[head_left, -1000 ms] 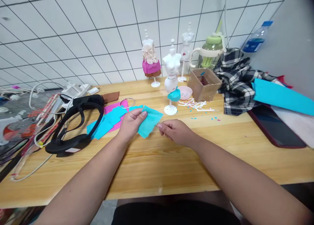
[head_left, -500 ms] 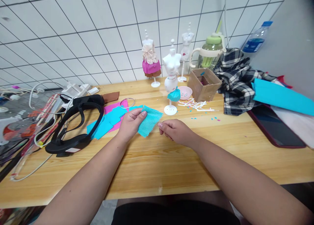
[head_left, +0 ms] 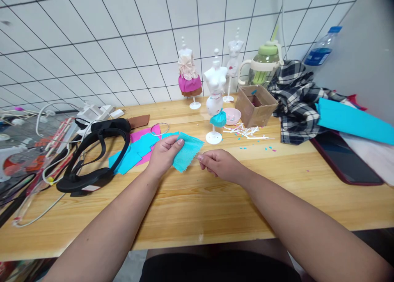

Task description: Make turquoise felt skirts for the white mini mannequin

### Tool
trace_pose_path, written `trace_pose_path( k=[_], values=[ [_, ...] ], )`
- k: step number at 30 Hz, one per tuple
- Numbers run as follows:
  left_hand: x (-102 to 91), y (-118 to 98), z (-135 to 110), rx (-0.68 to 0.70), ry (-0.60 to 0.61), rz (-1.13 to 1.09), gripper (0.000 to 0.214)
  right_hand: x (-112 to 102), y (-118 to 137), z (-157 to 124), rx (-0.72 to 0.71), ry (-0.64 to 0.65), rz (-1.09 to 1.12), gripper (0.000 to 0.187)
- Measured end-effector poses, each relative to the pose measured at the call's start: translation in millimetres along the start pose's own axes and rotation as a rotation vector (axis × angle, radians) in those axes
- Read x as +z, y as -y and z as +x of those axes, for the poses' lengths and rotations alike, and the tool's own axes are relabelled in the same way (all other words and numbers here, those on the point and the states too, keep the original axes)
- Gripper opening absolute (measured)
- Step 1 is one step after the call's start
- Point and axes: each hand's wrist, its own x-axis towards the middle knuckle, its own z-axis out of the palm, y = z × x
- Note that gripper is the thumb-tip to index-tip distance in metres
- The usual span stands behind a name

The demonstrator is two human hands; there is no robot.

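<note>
My left hand pinches a small teal fabric piece between thumb and fingers, holding it just above the wooden table. My right hand is closed in a pinch at the fabric's right edge; what its fingertips hold is too small to make out. Behind the hands stands a white mini mannequin with a teal skirt. More teal and pink fabric pieces lie to the left of my left hand.
A black headset and cables lie at the left. Two more mannequins, a pink dish, a cardboard box, paper scraps, a green jug, plaid cloth and teal sheets fill the back and right.
Almost nothing differs; my right hand has shifted very slightly against the fabric's edge, and the left hand keeps its grip.
</note>
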Motion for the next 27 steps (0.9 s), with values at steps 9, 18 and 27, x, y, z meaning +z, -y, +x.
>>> trace_pose_path(
  k=[9,18,27],
  values=[
    [-1.4,0.6,1.3,-0.004,-0.035,-0.002,0.035,-0.7,-2.4,0.3,-0.004,-0.002,-0.023,0.042],
    [-2.1,0.7,1.9,-0.033,-0.033,-0.036,0.039,1.1,-5.5,2.5,0.007,-0.1,0.061,0.048],
    [-3.1,5.6,5.1,-0.084,-0.041,-0.089,0.041,-3.6,-8.7,6.1,0.02,-0.264,-0.005,0.044]
  ],
)
